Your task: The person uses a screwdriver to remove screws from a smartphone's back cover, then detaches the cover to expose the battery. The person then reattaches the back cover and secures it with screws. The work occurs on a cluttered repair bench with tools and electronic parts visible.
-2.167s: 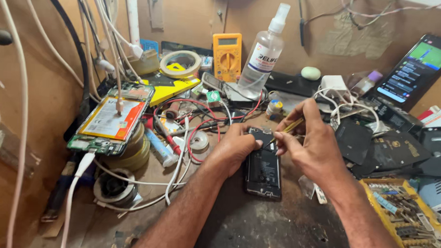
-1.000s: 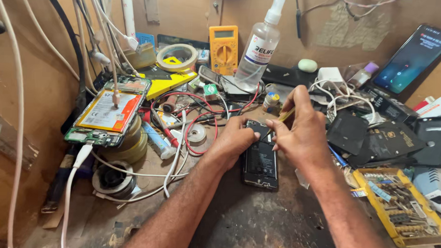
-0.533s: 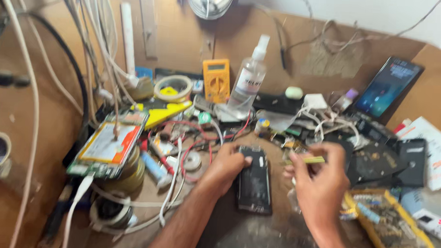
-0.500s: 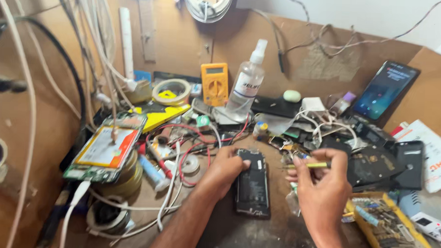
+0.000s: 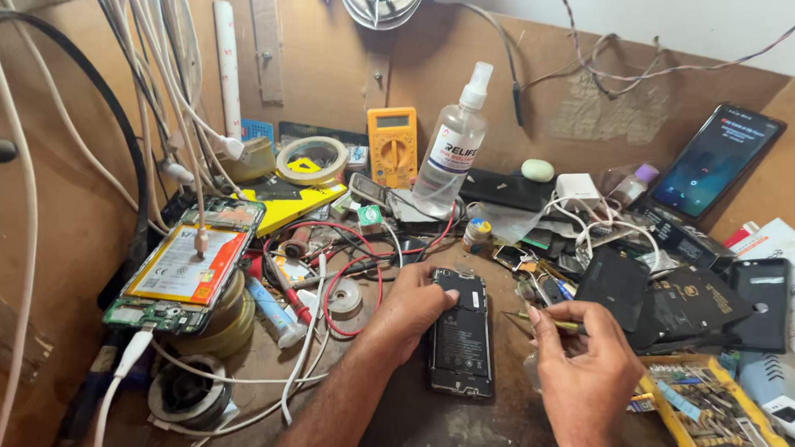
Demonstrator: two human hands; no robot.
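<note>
An opened black phone [image 5: 461,336] with its battery showing lies flat on the brown workbench. My left hand [image 5: 411,305] rests on the phone's upper left edge and holds it down. To the right of the phone, my right hand [image 5: 586,373] pinches a thin yellow-handled tool [image 5: 548,320], its tip pointing left and hanging clear of the phone.
A clear spray bottle [image 5: 450,153] and a yellow multimeter [image 5: 391,145] stand at the back. Another opened phone with an orange battery [image 5: 185,264] sits left on tape rolls. Red wires [image 5: 343,266], black back covers [image 5: 668,299] and a yellow parts tray [image 5: 716,424] crowd the bench. A lit phone [image 5: 715,161] leans at the back right.
My right hand has pulled away from the top of the phone to its right side, still holding the tool. My left hand stays on the phone. The view tilted up.
</note>
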